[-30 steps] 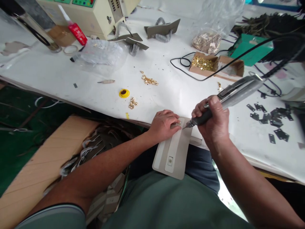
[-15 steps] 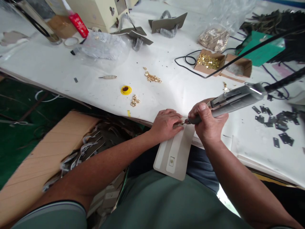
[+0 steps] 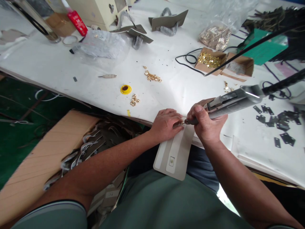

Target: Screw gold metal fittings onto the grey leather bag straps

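My right hand is wrapped round a grey electric screwdriver, which slants down to the left with its cord leaving at the top right. Its tip meets a small fitting close to my left fingertips; the fitting is mostly hidden. My left hand is closed over the far end of a flat beige panel, gripping it at the table edge. The panel's near end juts out over my lap and carries a pale strip with a small rectangular cut-out.
Gold hardware and a yellow cap-like dish lie on the white table. Small boxes hold gold pieces and clear bits. Black plates are scattered right. A carton of wrapped straps stands below left.
The screwdriver has tilted slightly lower, its rear end dipping, and my right hand has shifted a little left. My left hand and the panel stay in place.
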### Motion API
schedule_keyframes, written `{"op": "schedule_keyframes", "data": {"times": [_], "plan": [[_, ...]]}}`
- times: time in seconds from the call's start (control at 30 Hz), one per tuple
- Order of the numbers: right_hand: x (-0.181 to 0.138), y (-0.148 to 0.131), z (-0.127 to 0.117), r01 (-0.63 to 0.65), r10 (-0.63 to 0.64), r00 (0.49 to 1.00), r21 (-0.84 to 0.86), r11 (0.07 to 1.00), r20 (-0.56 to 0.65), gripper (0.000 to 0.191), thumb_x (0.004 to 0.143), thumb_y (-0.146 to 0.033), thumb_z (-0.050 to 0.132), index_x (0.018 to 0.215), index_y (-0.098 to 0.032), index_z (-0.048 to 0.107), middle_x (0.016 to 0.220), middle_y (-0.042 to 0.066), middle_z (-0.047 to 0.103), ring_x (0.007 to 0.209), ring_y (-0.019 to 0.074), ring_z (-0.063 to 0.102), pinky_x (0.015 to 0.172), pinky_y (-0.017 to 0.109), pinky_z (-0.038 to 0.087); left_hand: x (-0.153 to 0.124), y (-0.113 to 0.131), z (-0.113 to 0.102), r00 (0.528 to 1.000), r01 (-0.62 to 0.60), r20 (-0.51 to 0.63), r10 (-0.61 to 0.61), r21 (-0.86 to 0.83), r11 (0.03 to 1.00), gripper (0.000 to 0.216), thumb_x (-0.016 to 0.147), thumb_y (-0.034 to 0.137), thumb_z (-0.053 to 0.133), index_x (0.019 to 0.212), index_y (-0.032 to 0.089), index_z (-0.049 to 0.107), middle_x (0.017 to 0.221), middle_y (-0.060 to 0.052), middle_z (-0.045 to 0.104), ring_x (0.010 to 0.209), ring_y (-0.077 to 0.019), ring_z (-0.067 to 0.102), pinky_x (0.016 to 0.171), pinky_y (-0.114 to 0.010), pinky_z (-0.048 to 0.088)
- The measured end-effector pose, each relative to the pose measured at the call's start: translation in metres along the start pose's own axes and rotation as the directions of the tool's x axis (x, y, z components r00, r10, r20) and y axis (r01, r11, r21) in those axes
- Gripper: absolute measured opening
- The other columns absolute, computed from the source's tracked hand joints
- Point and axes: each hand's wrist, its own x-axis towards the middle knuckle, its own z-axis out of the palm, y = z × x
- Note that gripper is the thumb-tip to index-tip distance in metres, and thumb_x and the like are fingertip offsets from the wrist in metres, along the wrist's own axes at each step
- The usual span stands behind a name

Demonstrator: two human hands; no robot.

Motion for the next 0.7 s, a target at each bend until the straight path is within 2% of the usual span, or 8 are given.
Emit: {"op": "schedule_keyframes", "data": {"times": [0.23, 0.4, 0.7], "plan": [[0.0018, 0.0074, 0.0005, 0.053, -0.052, 0.999, 0.075, 0.996, -0.01, 0.048, 0.084, -0.058, 0.078, 0.063, -0.025, 0.05, 0.058, -0.002, 0.057, 0.048, 0.0158, 0.056, 0.045, 0.031, 0.048, -0.0017, -0.0005, 0.0043, 0.999, -0.008, -0.043, 0.007, -0.004, 1.0, 0.024, 0.089, 0.032, 0.076, 0.113, 0.027, 0.074, 0.122, 0.001, 0.079, 0.129, -0.0292, 0.062, 0.112, -0.05, 0.042], [0.0021, 0.0087, 0.0002, 0.059, -0.059, 0.998, 0.102, 0.993, -0.004, 0.047, 0.085, -0.057, 0.078, 0.064, -0.024, 0.05, 0.056, -0.003, 0.056, 0.045, 0.015, 0.055, 0.042, 0.029, 0.046, -0.0027, -0.0019, 0.0053, 0.998, -0.041, -0.051, 0.041, 0.002, 0.999, 0.011, 0.091, 0.033, 0.075, 0.099, 0.027, 0.077, 0.123, 0.002, 0.079, 0.129, -0.0295, 0.062, 0.112, -0.049, 0.042], [0.0012, 0.0078, -0.0018, 0.084, -0.083, 0.996, 0.091, 0.992, -0.007, 0.048, 0.085, -0.058, 0.077, 0.064, -0.024, 0.05, 0.057, -0.003, 0.055, 0.045, 0.0143, 0.054, 0.041, 0.03, 0.047, -0.001, 0.0008, 0.003, 0.999, -0.026, -0.044, 0.026, -0.001, 1.0, 0.009, 0.089, 0.032, 0.077, 0.097, 0.027, 0.077, 0.121, 0.001, 0.079, 0.128, -0.0285, 0.062, 0.111, -0.049, 0.042]]}}
